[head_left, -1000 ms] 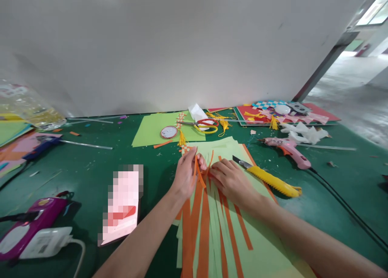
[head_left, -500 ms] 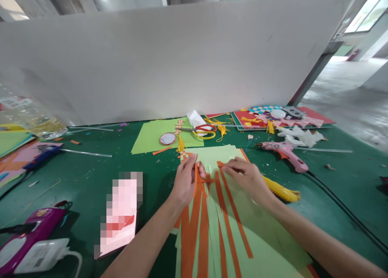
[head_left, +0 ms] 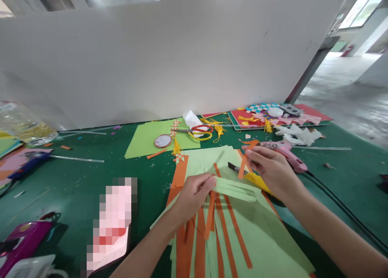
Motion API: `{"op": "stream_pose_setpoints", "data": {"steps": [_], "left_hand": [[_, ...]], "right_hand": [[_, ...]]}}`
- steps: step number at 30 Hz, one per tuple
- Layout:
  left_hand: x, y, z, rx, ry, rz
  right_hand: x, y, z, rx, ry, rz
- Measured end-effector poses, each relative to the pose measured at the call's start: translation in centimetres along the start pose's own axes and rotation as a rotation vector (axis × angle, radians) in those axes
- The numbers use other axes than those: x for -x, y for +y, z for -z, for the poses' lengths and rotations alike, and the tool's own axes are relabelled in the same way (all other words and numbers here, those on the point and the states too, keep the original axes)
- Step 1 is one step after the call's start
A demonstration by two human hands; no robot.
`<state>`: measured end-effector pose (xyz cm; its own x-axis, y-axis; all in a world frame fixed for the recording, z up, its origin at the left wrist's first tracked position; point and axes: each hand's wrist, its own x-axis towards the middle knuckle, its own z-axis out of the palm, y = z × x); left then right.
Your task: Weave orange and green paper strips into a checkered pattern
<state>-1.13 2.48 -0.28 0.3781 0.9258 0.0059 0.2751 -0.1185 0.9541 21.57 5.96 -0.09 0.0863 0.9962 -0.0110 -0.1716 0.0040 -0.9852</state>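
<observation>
My left hand (head_left: 198,191) is closed in a pinch on light green paper strips (head_left: 236,188), which stick out to the right above the sheets. An orange strip hangs down just below those fingers. Off to the right, my right hand (head_left: 269,165) pinches a short orange paper strip (head_left: 243,165). Under both hands lies a stack of light green paper (head_left: 269,225) with several orange strips (head_left: 233,229) spread over it. Beside my right hand is a yellow utility knife (head_left: 257,181), its dark blade pointing left and its handle partly hidden by the hand.
A pink glue gun (head_left: 286,150) lies behind my right hand. Scissors (head_left: 198,131), a round white piece (head_left: 163,140) and yellow tassels (head_left: 176,147) are at the back. On the left are a phone (head_left: 112,225), a purple power strip (head_left: 27,239) and a blue glue gun (head_left: 28,165).
My right hand has moved right and lifted an orange strip off the paper. My left hand has come down and to the right, now holding green strips raised sideways. The knife blade has come into view.
</observation>
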Motion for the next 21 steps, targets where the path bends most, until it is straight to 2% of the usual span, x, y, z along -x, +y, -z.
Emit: {"op": "stream_pose_setpoints", "data": {"steps": [6,10,13,15,18,21], "left_hand": [[0.0,0.5,-0.5,-0.065,-0.084,-0.021],[-0.1,1.0,-0.4,0.035,-0.163,-0.074],[-0.2,1.0,-0.1,0.160,-0.275,-0.023],[-0.2,0.9,0.0,0.238,-0.315,0.013],[-0.4,0.8,-0.2,0.258,-0.267,0.020],[-0.4,0.7,-0.6,0.180,-0.192,0.048]], "right_hand": [[1.4,-0.3,-1.2,0.143,-0.097,-0.048],[1.9,-0.6,-1.6,0.162,-0.108,-0.055],[1.8,-1.0,-1.5,0.204,-0.097,-0.044],[1.6,-1.2,-1.3,0.309,-0.086,0.016],[1.7,-1.2,-1.5,0.439,-0.150,0.112],[2.3,-0.9,-2.3,0.446,-0.277,0.090]]}}
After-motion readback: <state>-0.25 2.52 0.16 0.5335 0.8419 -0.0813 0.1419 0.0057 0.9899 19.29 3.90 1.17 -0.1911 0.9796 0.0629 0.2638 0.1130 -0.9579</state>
